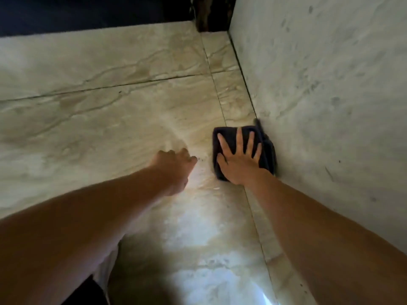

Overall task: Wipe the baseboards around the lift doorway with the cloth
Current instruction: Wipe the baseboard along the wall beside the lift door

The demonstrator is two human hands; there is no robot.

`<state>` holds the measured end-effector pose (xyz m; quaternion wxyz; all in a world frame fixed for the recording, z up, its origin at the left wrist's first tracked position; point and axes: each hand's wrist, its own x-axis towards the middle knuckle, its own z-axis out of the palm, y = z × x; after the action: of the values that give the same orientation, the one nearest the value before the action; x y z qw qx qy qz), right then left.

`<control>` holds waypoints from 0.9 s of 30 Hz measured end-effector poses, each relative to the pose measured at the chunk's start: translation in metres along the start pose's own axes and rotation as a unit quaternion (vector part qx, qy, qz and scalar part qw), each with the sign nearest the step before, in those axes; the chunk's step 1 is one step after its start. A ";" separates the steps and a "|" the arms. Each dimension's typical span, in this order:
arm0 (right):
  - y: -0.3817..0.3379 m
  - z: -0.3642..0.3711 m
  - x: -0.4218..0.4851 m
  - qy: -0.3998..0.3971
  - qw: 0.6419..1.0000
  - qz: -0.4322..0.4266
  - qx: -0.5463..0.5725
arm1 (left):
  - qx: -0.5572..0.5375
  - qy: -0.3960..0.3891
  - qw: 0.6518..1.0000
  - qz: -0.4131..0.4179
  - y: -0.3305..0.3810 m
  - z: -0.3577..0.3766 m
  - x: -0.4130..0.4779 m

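Note:
A dark folded cloth [226, 134] lies on the marble floor [110, 111], right against the foot of the pale marble wall [330, 84]. Its right edge rides up against the wall's base line [248, 93]. My right hand [239, 160] lies flat on the cloth with fingers spread, pressing it down. My left hand [174, 166] rests on the floor just left of the cloth, fingers curled under, holding nothing. No separate baseboard strip shows; the wall meets the floor at a thin dark joint.
A dark opening [88, 12] runs along the floor's far edge. A dark rough post [211, 16] stands at the far corner where the wall ends. Dark grout lines cross the floor tiles. A bright reflection lies on the floor near me.

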<state>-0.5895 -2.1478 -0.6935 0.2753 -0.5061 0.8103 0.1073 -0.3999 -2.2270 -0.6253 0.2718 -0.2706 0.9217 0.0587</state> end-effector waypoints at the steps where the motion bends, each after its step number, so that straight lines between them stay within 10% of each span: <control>1: 0.000 -0.002 0.002 -0.003 1.000 -0.004 0.003 | 0.028 -0.039 0.998 0.034 -0.012 -0.015 0.012; 5: -0.006 -0.024 0.018 -0.021 1.000 -0.013 0.000 | 0.114 -0.129 0.981 0.089 -0.060 -0.065 0.052; 14: -0.029 -0.102 0.148 0.064 0.998 0.001 0.013 | -0.114 0.180 0.975 -0.057 -0.163 -0.096 0.215; 27: -0.035 -0.171 0.251 0.008 0.999 -0.021 0.030 | -0.161 0.189 0.960 -0.129 -0.242 -0.073 0.272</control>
<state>-0.7011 -2.4323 -0.6876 0.2859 -0.5155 0.8045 0.0725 -0.4974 -2.5773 -0.6988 0.0504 -0.4334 0.8919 0.1186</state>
